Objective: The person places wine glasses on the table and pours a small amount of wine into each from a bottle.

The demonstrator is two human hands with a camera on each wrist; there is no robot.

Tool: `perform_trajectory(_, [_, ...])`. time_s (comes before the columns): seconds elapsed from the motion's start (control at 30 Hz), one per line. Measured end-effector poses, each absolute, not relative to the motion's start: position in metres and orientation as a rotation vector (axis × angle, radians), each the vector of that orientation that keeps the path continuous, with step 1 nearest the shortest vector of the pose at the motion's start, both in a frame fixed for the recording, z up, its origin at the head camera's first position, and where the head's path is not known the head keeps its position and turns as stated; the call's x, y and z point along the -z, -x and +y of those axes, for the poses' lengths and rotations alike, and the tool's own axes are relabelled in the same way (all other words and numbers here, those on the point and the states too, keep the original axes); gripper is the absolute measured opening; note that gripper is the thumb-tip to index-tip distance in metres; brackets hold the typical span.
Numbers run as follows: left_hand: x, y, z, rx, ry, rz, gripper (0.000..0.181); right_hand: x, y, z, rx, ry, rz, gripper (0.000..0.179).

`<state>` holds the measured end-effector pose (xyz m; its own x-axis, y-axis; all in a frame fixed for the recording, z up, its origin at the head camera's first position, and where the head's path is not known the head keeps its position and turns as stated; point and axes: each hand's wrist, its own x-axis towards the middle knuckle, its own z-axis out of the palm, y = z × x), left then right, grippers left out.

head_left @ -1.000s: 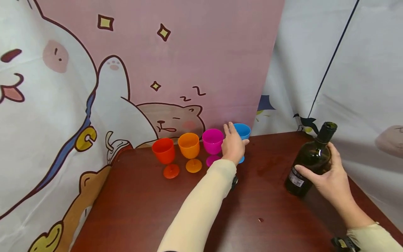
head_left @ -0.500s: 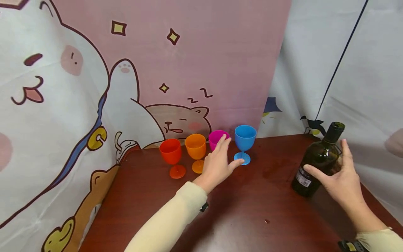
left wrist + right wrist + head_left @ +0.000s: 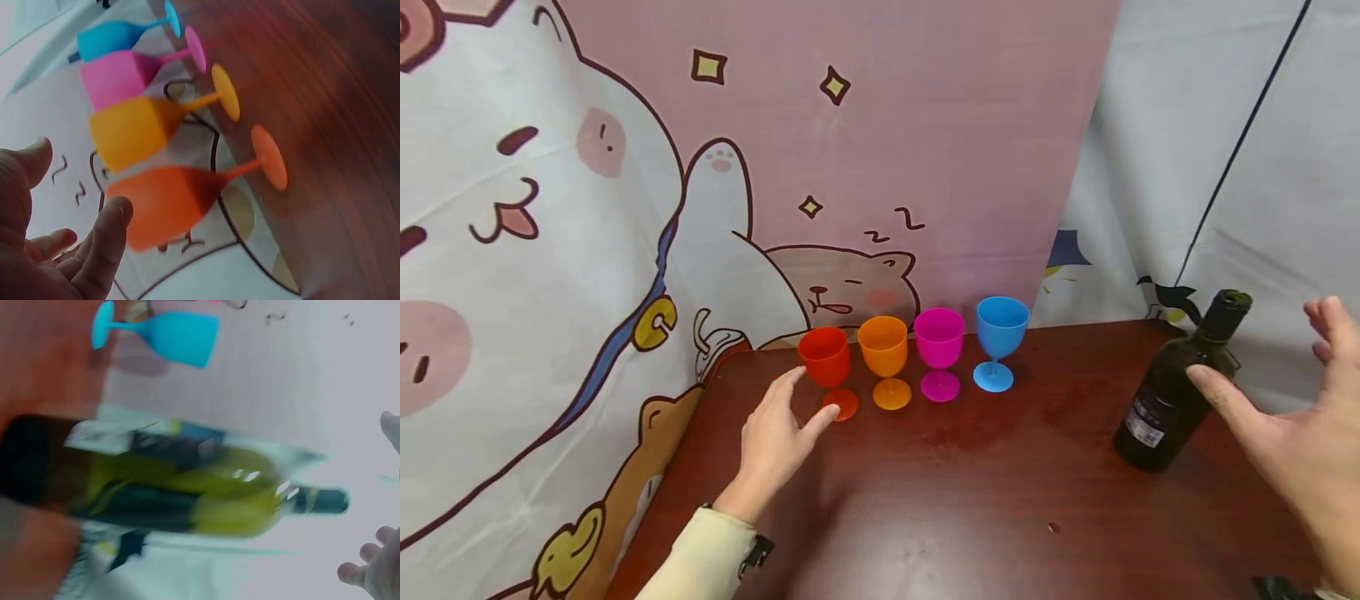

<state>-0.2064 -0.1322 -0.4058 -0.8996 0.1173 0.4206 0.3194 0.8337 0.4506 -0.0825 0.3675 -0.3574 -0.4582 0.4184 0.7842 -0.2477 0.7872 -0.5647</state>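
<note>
A red goblet (image 3: pixel 824 358), an orange goblet (image 3: pixel 883 348), a magenta goblet (image 3: pixel 939 340) and a blue goblet (image 3: pixel 1002 327) stand upright in a row at the table's back. My left hand (image 3: pixel 775 442) is just in front of the red goblet, fingers and thumb spread. In the left wrist view a fingertip overlaps that goblet (image 3: pixel 169 203); whether it touches is unclear. To the right stands an uncorked dark green wine bottle (image 3: pixel 1176 387). Beside it my right hand (image 3: pixel 1300 433) is spread and holds nothing; the right wrist view shows its fingers (image 3: pixel 369 569) apart from the bottle (image 3: pixel 237 494).
The brown wooden table (image 3: pixel 985 508) reaches back to a cartoon-printed cloth (image 3: pixel 955 167) close behind the goblets. A tiny reddish scrap (image 3: pixel 1054 527) lies near the table's front. White cloth (image 3: pixel 1247 225) hangs along the right side.
My left hand has moved left from the blue goblet, past the magenta and orange ones, to the red one. The right hand has let go of the bottle and drawn away to the right.
</note>
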Motion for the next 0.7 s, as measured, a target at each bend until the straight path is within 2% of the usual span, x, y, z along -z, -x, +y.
perform_trajectory(0.17, [0.394,0.208,-0.147,0.743,0.288,-2.56,0.079,0.331,0.103,0.346,-0.617,-0.028,-1.941,0.118])
perform_trajectory(0.33, [0.383,0.213,-0.152,0.712,0.273,-2.53,0.076,0.318,0.135,0.338,-0.624,-0.192,-2.045,0.117])
perform_trajectory(0.4, [0.381,0.216,-0.152,0.702,0.262,-2.53,0.076,0.315,0.148,0.338,-0.628,-0.232,-2.099,0.108])
perform_trajectory(0.5, [0.378,0.222,-0.154,0.69,0.255,-2.539,0.075,0.314,0.163,0.339,-0.617,-0.253,-2.183,0.101])
perform_trajectory(0.7, [0.378,0.236,-0.16,0.675,0.215,-2.587,0.076,0.324,0.182,0.343,-0.596,-0.188,-2.375,0.11])
